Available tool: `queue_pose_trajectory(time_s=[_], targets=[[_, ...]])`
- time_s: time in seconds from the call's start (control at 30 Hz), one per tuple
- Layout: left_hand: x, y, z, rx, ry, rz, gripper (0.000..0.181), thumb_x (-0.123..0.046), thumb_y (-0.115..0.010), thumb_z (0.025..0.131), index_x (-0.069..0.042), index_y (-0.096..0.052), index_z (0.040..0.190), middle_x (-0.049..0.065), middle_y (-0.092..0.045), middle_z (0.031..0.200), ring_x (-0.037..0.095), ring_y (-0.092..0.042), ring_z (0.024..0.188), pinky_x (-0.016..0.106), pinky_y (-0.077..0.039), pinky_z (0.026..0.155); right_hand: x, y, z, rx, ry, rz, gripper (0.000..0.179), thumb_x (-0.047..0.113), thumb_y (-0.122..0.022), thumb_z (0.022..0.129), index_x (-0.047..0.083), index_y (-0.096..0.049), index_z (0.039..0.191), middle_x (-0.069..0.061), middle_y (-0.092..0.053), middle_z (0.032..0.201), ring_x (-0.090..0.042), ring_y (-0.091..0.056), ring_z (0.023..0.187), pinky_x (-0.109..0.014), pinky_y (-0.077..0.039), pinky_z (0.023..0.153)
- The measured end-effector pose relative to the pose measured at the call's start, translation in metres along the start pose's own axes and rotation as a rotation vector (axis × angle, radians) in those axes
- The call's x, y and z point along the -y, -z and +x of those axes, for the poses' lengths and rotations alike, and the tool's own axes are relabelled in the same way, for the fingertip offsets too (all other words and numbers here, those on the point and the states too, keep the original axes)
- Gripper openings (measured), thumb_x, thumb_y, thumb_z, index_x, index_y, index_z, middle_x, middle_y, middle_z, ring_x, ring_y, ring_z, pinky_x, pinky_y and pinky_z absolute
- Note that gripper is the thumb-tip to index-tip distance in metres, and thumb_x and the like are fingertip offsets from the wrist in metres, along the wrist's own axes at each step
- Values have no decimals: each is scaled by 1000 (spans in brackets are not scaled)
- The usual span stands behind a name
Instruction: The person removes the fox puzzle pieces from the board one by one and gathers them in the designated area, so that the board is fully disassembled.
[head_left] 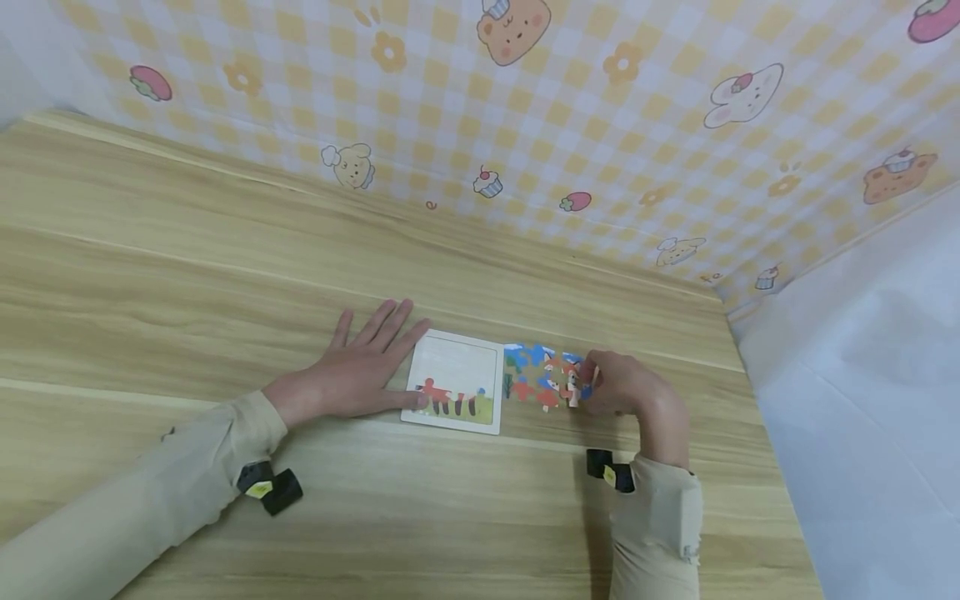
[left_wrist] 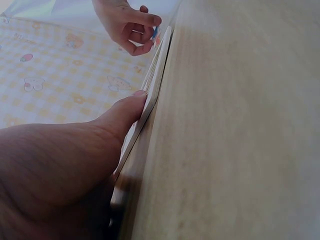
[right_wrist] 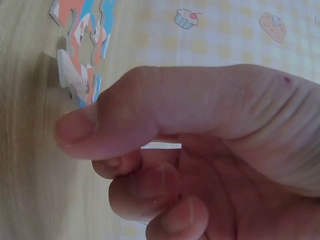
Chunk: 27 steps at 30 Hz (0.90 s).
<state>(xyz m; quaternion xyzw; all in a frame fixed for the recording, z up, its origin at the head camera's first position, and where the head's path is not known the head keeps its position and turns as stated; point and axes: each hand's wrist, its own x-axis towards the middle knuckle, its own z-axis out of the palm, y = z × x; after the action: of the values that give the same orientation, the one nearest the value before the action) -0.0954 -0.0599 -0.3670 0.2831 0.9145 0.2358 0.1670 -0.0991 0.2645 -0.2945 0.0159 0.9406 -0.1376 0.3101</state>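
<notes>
A square white puzzle frame (head_left: 457, 364) lies on the table, with several picture pieces (head_left: 450, 403) fitted along its near side. My left hand (head_left: 356, 375) rests flat at the frame's left, fingers spread and thumb over the near left corner. In the left wrist view that thumb (left_wrist: 127, 110) presses on the frame's edge. Right of the frame lie loose jigsaw pieces (head_left: 522, 387) in blue, orange and white. At their right end my right hand (head_left: 626, 385) pinches a jigsaw piece between thumb and fingers, mostly hidden by them. One loose piece (right_wrist: 73, 72) stands tilted near the thumb.
The wood-grain table (head_left: 420, 517) runs under both arms. Behind it hangs a yellow checked cloth (head_left: 450, 100) with cartoon prints. A pale surface (head_left: 862, 417) lies beyond the table's right edge. Each sleeved wrist carries a small black camera.
</notes>
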Motion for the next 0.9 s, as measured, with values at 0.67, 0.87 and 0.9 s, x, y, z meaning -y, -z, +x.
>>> queue_pose_trajectory(time_s=[0.67, 0.87, 0.9], targets=[[1, -1, 0, -1, 1, 5, 93, -57, -55, 85, -9, -10, 150, 17, 6, 154, 33, 10, 139, 63, 13, 100, 5, -4, 7, 21, -27, -7, 25, -4, -62, 75, 5, -53, 96, -7, -52, 85, -22, -50, 68, -30, -42, 56], [1, -1, 0, -7, -2, 9, 93, -57, -56, 85, -9, -11, 150, 17, 5, 154, 33, 10, 139, 63, 12, 100, 5, -5, 8, 16, -33, -11, 26, -4, -63, 75, 4, -53, 97, -7, -53, 85, -21, -50, 69, -30, -43, 57], [1, -1, 0, -10, -3, 8, 93, -57, -56, 85, -9, -11, 150, 18, 4, 154, 33, 9, 139, 63, 12, 100, 5, -5, 8, 16, -31, -12, 26, -4, -63, 74, 4, -53, 97, -7, -53, 86, -21, -50, 69, -30, -43, 57]])
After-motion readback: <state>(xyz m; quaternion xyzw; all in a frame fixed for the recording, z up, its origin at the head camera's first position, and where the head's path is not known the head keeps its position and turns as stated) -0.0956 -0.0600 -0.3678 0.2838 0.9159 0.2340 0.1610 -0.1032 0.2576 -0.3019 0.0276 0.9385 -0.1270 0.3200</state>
